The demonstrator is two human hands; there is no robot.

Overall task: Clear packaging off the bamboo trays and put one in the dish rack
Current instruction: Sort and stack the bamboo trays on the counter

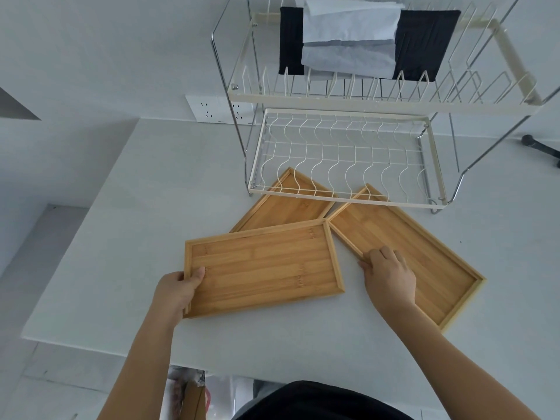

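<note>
Three bare bamboo trays lie on the white table. My left hand (178,291) grips the left short edge of the near tray (266,268), thumb on its floor. My right hand (389,272) rests on the large right tray (424,253), fingers at its left rim. A third tray (288,204) lies behind, partly under the near tray and the dish rack's lower tier. The white wire dish rack (348,159) stands at the back of the table; its lower tier holds nothing. No wrapping shows on the trays.
On the rack's upper tier (385,95) sit a black cloth and white paper (348,40). A wall socket (212,109) is left of the rack. A dark object (542,144) lies at the far right. Plastic packaging (194,392) sits below the table's near edge.
</note>
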